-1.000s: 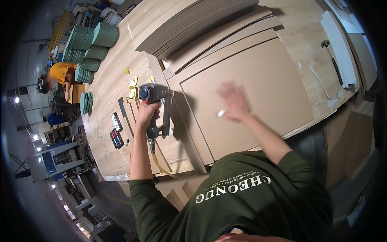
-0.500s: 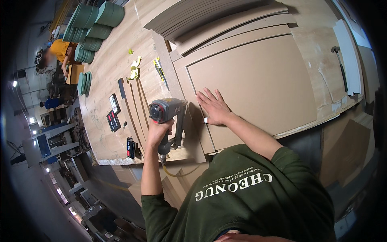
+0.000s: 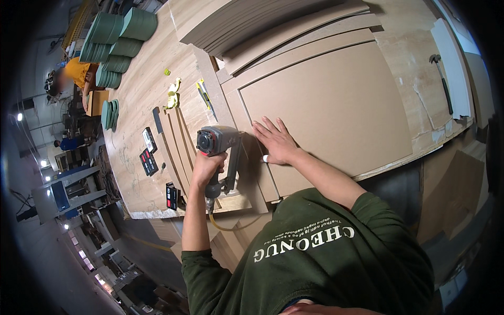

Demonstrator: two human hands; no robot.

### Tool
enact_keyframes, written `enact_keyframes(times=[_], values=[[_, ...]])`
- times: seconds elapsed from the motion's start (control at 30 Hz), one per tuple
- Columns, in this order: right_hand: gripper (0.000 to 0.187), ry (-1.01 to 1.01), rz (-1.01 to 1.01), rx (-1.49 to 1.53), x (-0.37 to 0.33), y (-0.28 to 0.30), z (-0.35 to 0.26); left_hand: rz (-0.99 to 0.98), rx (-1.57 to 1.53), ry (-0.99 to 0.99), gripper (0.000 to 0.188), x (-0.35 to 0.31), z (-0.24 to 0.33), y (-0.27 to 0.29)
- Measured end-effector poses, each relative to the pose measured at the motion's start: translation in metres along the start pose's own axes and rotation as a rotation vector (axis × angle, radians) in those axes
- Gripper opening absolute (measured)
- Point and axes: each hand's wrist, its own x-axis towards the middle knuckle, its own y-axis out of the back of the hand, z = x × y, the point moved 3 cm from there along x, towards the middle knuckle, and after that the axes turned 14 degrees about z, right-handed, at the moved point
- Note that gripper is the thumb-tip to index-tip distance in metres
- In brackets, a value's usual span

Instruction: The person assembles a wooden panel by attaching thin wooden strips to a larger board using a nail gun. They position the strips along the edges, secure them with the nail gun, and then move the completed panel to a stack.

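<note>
Down from mid-air a second ago, the right hand (image 3: pixel 278 143) presses flat, fingers spread, gripping nothing, across the left edge of a brown panel (image 3: pixel 336 105) along the tabletop (image 3: pixel 399 79)'s near edge. Beside it, I see the left hand (image 3: pixel 206 170) closed around a nail gun (image 3: pixel 223 140) by that same edge. Farther out, I spot a black box (image 3: pixel 172 196) toward the near-left corner and a hammer (image 3: pixel 445 86) near the right edge.

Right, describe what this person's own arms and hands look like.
Dark green sleeves end around the elbows; both forearms are bare. The left hand wears no glove; the right hand, also gloveless, has a white wrap at the thumb.
</note>
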Motion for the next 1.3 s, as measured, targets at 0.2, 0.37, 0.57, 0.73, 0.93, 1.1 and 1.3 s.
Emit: enact_keyframes(times=[0.2,0.37,0.57,0.73,0.93,1.1,1.3], values=[[0.094,0.002,0.016,0.008,0.000,-0.002,-0.001,-0.015,0.060,-0.002,0.011,0.000,0.002,0.000],[0.093,0.003,0.006,-0.014,0.001,0.000,0.000,-0.015,0.091,-0.013,0.012,-0.005,0.012,-0.004],[0.094,0.014,-0.004,-0.036,0.001,-0.002,0.001,0.006,0.055,-0.012,0.016,-0.034,-0.008,0.007],[0.095,0.003,0.021,0.020,-0.001,0.003,0.000,0.017,0.105,0.051,0.019,-0.066,-0.046,0.008],[0.096,0.001,-0.017,-0.034,0.001,0.005,-0.003,0.014,0.135,0.077,0.016,-0.084,-0.065,0.000],[0.096,0.002,-0.011,-0.037,0.000,0.002,-0.002,0.021,0.197,0.055,0.017,-0.088,-0.066,-0.002],[0.097,-0.006,-0.019,-0.029,0.000,0.002,-0.002,-0.006,0.161,0.096,0.018,-0.092,-0.062,-0.005]])
